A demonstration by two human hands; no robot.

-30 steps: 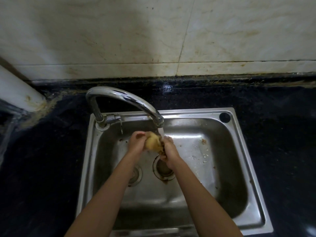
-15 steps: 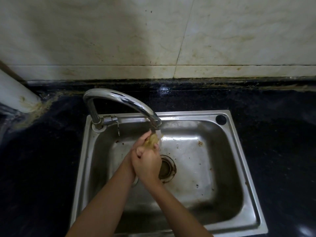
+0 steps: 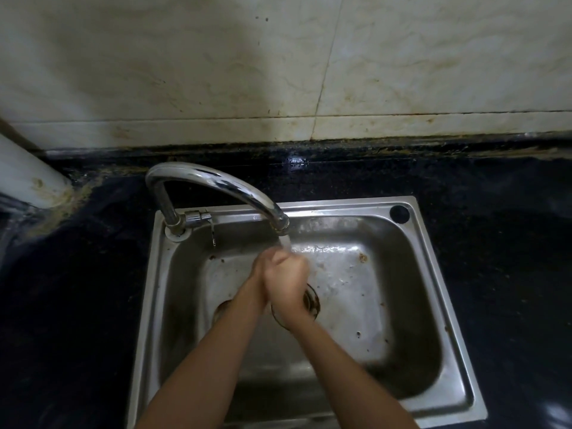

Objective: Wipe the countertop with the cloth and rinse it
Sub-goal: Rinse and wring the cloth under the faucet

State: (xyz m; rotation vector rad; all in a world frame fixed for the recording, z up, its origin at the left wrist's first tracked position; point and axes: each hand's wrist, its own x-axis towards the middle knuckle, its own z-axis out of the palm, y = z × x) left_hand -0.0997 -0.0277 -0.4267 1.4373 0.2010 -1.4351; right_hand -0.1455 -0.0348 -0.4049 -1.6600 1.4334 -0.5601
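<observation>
Our right hand (image 3: pixel 286 275) wraps over our left hand (image 3: pixel 259 275), fingers curled tight together under the faucet (image 3: pixel 216 188) stream, above the sink (image 3: pixel 433 274) drain. Cloth hidden inside the clasp, we judge; long axis unreadable.

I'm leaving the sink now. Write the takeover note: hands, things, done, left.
Right hand is curled tight, pressed against the left hand, both under the water stream from the tap, over the sink.
Cloth: hidden now, presumably squeezed between the hands.
Done: rinsing is under way; wiping cannot be judged from here.
Left: finish rinsing, wring out, shut the tap.
</observation>
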